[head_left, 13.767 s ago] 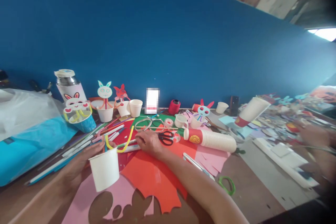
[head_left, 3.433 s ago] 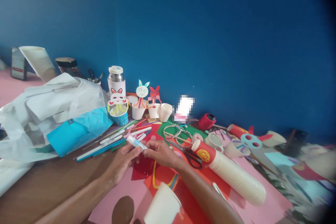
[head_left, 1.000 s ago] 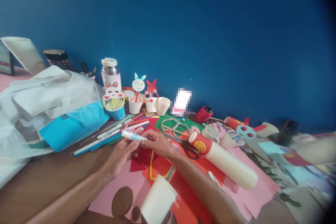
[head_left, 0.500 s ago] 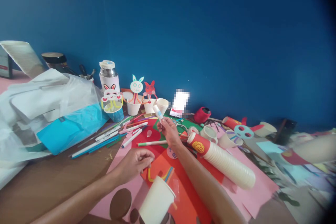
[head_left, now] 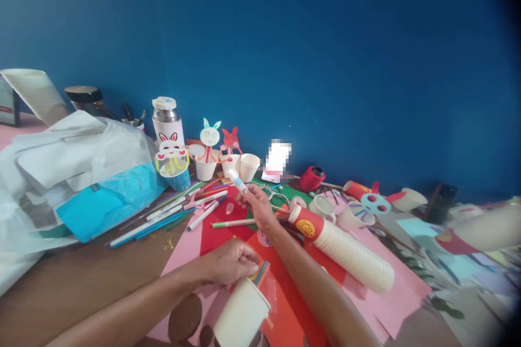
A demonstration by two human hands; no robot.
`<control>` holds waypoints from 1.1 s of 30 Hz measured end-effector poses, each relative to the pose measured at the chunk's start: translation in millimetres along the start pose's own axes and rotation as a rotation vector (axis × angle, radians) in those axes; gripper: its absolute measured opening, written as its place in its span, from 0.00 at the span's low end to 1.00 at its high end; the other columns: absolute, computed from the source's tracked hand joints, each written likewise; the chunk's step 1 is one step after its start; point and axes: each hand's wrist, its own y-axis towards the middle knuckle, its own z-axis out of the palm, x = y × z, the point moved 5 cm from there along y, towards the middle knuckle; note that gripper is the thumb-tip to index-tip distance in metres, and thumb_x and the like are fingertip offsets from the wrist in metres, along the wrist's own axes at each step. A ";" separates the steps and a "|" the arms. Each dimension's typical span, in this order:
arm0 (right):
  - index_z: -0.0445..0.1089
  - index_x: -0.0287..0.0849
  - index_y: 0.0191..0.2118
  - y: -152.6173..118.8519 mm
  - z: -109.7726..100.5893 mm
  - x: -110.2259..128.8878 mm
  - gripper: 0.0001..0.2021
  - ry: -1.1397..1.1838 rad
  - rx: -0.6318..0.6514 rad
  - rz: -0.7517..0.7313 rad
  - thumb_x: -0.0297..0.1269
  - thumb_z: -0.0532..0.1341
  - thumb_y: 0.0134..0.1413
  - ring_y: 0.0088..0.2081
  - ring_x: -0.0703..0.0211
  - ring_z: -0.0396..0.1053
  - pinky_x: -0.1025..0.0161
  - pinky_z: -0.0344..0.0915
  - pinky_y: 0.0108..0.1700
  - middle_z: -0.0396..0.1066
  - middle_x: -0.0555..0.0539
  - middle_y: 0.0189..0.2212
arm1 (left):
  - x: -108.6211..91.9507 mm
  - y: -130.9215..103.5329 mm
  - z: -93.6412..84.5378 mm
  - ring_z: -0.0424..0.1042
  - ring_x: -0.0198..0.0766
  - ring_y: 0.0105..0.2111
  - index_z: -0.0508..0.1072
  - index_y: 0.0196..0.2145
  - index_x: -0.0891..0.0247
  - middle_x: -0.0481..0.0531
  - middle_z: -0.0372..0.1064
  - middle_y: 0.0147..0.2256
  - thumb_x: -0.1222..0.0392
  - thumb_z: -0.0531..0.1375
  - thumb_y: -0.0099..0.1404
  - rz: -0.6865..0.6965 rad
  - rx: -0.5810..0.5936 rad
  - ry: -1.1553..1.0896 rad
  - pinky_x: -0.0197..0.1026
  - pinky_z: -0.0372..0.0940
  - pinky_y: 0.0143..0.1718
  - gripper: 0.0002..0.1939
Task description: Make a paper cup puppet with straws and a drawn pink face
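A white glue stick (head_left: 237, 180) with a blue label is upright and tilted in my right hand (head_left: 260, 206), whose fingers are closed around it. My left hand (head_left: 236, 263) is curled shut just above the rim of a tipped white paper cup (head_left: 242, 314). Its fingertips are at the yellow and blue paper strips (head_left: 262, 272) by the cup's mouth; whether they grip one is hidden. Orange paper (head_left: 280, 293) lies beneath the cup. Under my right wrist is a small pink paper piece with a drawn face (head_left: 264, 238).
Several markers (head_left: 166, 211) lie to the left, beside a plastic bag (head_left: 93, 173) of paper. Paper-cup figures (head_left: 209, 143) and a thermos (head_left: 166, 119) stand along the wall. A long stack of paper cups (head_left: 354, 257) lies at right, near a red thread spool (head_left: 312, 178).
My left hand has moved right and down to the strips by the cup. My right hand has shifted slightly left and down with the glue stick, which leans further left.
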 end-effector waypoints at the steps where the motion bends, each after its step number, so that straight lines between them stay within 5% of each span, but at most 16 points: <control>1: 0.65 0.41 0.32 0.2 -0.5 -0.2 0.16 0.004 0.000 -0.001 0.47 0.66 0.45 0.22 0.67 0.62 0.68 0.56 0.26 0.69 0.54 0.22 | -0.2 -0.3 0.5 0.55 0.29 0.13 0.77 0.31 0.64 0.44 0.62 0.17 0.55 0.62 0.51 0.000 0.009 -0.002 0.33 0.47 0.15 0.11; 9: 0.65 0.43 0.31 4.0 -9.2 -3.5 0.15 0.077 -0.043 -0.029 0.47 0.66 0.44 0.22 0.67 0.59 0.68 0.58 0.25 0.63 0.56 0.20 | -14.1 -5.0 -12.2 0.55 0.31 0.18 0.79 0.28 0.65 0.47 0.66 0.20 0.62 0.58 0.51 0.092 0.072 0.006 0.34 0.47 0.20 0.10; 15: 0.63 0.46 0.33 11.0 -20.8 8.5 0.16 0.183 -0.174 -0.123 0.52 0.63 0.47 0.29 0.62 0.67 0.66 0.64 0.30 0.69 0.53 0.28 | -34.4 -21.5 -74.2 0.64 0.38 0.24 0.80 0.29 0.64 0.51 0.73 0.25 0.59 0.61 0.52 0.216 -0.285 0.063 0.36 0.56 0.26 0.09; 19: 0.63 0.45 0.35 11.0 -21.4 11.5 0.19 0.272 -0.225 -0.046 0.55 0.63 0.45 0.33 0.55 0.73 0.61 0.67 0.30 0.74 0.48 0.31 | -33.5 -32.4 -103.9 0.66 0.40 0.24 0.80 0.28 0.64 0.51 0.72 0.23 0.58 0.61 0.51 0.239 -0.519 0.106 0.36 0.56 0.25 0.10; 24: 0.62 0.44 0.35 -0.5 -2.2 4.9 0.19 0.123 -0.132 0.086 0.53 0.62 0.46 0.22 0.58 0.69 0.66 0.60 0.19 0.70 0.52 0.22 | -28.1 -30.7 -108.3 0.65 0.39 0.23 0.78 0.25 0.64 0.48 0.71 0.21 0.57 0.59 0.52 0.251 -0.644 0.255 0.35 0.55 0.25 0.10; 33: 0.62 0.42 0.26 -16.3 25.0 3.8 0.17 -0.232 0.139 0.213 0.50 0.64 0.46 0.15 0.70 0.55 0.71 0.49 0.17 0.61 0.58 0.14 | -25.0 -23.2 -103.9 0.71 0.43 0.27 0.78 0.28 0.66 0.51 0.75 0.25 0.56 0.58 0.53 0.228 -0.592 0.268 0.36 0.61 0.26 0.12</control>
